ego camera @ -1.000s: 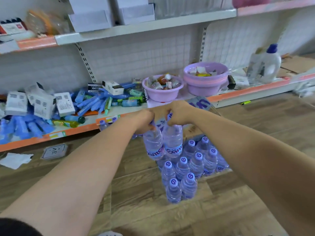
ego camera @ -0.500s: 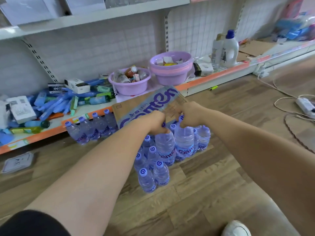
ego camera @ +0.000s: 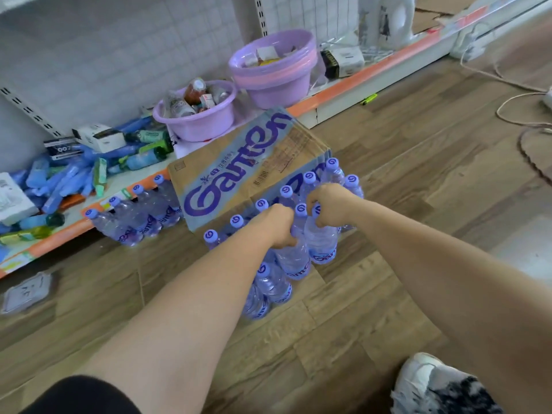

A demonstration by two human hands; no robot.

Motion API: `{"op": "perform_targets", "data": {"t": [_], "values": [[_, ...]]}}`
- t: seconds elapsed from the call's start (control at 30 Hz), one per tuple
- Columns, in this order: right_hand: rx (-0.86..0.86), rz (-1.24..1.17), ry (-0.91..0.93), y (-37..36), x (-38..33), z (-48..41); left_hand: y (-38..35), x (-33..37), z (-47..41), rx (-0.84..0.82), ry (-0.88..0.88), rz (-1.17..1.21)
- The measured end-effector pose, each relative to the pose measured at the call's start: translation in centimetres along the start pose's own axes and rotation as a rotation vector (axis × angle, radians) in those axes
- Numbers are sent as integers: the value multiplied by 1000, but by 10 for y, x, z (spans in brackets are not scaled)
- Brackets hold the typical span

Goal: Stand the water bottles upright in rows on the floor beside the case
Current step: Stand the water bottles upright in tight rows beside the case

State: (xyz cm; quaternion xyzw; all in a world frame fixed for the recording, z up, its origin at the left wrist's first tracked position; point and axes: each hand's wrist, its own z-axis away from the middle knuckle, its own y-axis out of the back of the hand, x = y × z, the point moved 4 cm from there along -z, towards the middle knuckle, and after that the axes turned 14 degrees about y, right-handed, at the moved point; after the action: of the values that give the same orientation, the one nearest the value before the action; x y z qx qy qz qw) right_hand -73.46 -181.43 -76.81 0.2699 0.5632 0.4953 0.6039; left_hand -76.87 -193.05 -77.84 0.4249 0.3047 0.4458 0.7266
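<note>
A brown cardboard case (ego camera: 239,171) printed with purple lettering lies tilted on the wooden floor against the bottom shelf. Several clear water bottles with purple caps stand in rows (ego camera: 270,285) in front of it. My left hand (ego camera: 276,225) grips the neck of one bottle (ego camera: 294,258). My right hand (ego camera: 331,209) grips the neck of the bottle beside it (ego camera: 321,243). Both bottles hang upright, low among the standing rows. Another group of bottles (ego camera: 134,216) stands left of the case.
Two purple basins (ego camera: 197,121) (ego camera: 274,67) with small items sit on the orange-edged bottom shelf (ego camera: 358,88). Blue packets and boxes litter the shelf's left part. White cables (ego camera: 513,106) run over the floor at right. My shoe (ego camera: 424,383) is at bottom right.
My view has tipped down and swung right. Both hands have lowered the two gripped bottles toward the floor among the standing rows.
</note>
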Motion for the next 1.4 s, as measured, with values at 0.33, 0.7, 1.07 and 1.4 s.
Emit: {"op": "perform_targets", "data": {"t": [0.33, 0.7, 1.07, 1.4], "values": [[-62, -5, 15, -34, 18, -19, -49, 6, -27, -60, 67, 30], [-90, -55, -26, -65, 31, -29, -73, 5, -37, -71, 89, 94], [-193, 94, -97, -70, 28, -29, -68, 1, -34, -55, 76, 40], [93, 312, 66, -29, -63, -84, -2, -96, -18, 273, 77, 184]]}}
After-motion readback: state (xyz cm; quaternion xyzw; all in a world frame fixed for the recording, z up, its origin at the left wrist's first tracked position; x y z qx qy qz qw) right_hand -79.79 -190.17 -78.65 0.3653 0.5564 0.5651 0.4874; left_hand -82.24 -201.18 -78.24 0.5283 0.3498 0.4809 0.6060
